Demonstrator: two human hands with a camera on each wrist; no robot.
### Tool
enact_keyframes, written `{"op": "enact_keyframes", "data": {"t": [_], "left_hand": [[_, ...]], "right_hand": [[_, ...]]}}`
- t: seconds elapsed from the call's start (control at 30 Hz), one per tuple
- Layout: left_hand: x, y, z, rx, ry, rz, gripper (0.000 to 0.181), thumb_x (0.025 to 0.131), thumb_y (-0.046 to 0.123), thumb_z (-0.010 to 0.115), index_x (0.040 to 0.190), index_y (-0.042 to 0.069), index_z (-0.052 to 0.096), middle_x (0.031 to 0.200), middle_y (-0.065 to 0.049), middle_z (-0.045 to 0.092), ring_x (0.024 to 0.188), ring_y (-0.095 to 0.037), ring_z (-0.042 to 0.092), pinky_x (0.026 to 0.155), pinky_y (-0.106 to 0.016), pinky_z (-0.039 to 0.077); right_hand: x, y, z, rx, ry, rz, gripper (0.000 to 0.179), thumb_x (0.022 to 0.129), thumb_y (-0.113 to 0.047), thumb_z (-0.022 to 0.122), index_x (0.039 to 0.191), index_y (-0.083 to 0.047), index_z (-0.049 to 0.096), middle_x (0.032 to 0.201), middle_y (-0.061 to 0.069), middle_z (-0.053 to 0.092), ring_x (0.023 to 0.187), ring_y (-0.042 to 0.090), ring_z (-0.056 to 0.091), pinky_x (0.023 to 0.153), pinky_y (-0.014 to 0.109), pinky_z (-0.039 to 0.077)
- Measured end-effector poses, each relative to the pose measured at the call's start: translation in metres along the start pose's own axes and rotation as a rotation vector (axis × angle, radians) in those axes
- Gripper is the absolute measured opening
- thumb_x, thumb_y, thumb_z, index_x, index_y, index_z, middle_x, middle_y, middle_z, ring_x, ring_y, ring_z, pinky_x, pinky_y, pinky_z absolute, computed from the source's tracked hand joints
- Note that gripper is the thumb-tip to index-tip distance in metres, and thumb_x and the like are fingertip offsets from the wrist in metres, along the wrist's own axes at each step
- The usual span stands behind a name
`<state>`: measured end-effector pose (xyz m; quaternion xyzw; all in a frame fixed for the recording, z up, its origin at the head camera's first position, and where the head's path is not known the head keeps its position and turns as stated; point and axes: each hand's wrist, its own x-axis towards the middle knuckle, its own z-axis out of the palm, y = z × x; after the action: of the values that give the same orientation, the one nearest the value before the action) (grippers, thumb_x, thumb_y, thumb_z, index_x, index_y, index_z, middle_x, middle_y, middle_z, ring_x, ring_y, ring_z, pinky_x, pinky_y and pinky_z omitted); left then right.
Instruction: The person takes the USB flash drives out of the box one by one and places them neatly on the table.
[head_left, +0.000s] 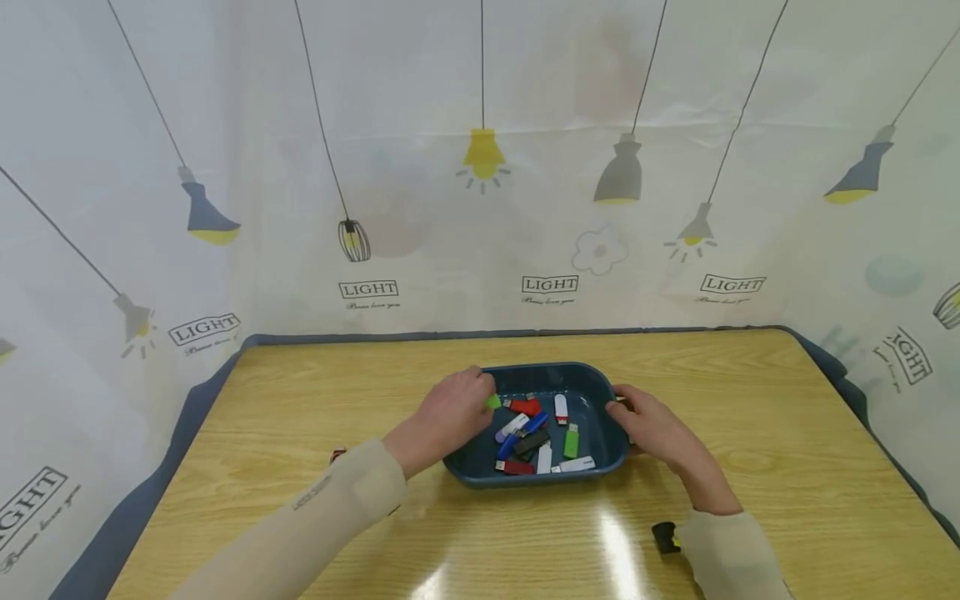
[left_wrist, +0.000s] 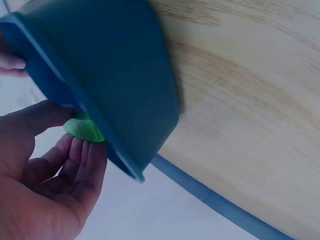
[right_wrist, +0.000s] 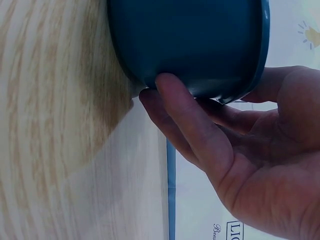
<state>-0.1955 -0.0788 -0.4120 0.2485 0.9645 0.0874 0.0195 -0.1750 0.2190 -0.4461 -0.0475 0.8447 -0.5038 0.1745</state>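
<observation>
A dark blue plastic tray [head_left: 536,481] sits on the wooden table with several USB sticks inside, among them a blue USB stick [head_left: 534,423], a white and red one [head_left: 561,409] and a green one [head_left: 572,442]. At the tray's left rim, my left hand [head_left: 453,407] pinches another green USB stick [left_wrist: 85,128] between thumb and fingers. My right hand [head_left: 654,423] grips the tray's right end; its thumb is at the rim and its fingers lie against the outer wall [right_wrist: 185,45].
Near my right sleeve lies a small black and yellow object [head_left: 665,537]. A small red object [head_left: 337,454] shows partly behind my left sleeve. A whitish curtain [head_left: 450,250] printed with lamps hangs along the far edge of the table [head_left: 315,392].
</observation>
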Motion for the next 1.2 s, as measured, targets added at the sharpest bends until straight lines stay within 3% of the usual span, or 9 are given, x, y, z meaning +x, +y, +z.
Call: {"op": "enact_keyframes", "data": {"t": [0.47, 0.8, 1.2], "left_hand": [[-0.02, 0.002, -0.022, -0.1, 0.118, -0.001, 0.02, 0.091, 0.014, 0.081, 0.106, 0.005, 0.073, 0.097, -0.005, 0.066, 0.08, -0.016, 0.06, 0.074, -0.03, 0.057], [-0.038, -0.005, -0.034, -0.18, 0.149, -0.082, 0.02, 0.092, 0.018, 0.08, 0.107, 0.007, 0.073, 0.098, -0.003, 0.064, 0.082, -0.015, 0.059, 0.075, -0.03, 0.057], [-0.055, -0.024, -0.037, -0.217, 0.233, -0.163, 0.02, 0.091, 0.019, 0.082, 0.103, 0.007, 0.073, 0.094, -0.002, 0.065, 0.081, -0.016, 0.059, 0.072, -0.031, 0.054]], "right_hand": [[0.0, 0.0, 0.0, 0.004, 0.001, -0.002, 0.049, 0.111, -0.016, 0.041, 0.15, 0.015, 0.035, 0.136, 0.037, 0.052, 0.102, 0.036, 0.069, 0.073, 0.045, 0.063], [0.0, 0.0, 0.0, 0.004, -0.003, -0.003, 0.05, 0.111, -0.016, 0.041, 0.15, 0.015, 0.034, 0.137, 0.037, 0.051, 0.104, 0.036, 0.068, 0.073, 0.045, 0.063], [-0.001, 0.0, 0.0, -0.007, -0.008, -0.013, 0.051, 0.111, -0.016, 0.04, 0.15, 0.015, 0.033, 0.136, 0.037, 0.051, 0.103, 0.036, 0.068, 0.072, 0.044, 0.063]]}}
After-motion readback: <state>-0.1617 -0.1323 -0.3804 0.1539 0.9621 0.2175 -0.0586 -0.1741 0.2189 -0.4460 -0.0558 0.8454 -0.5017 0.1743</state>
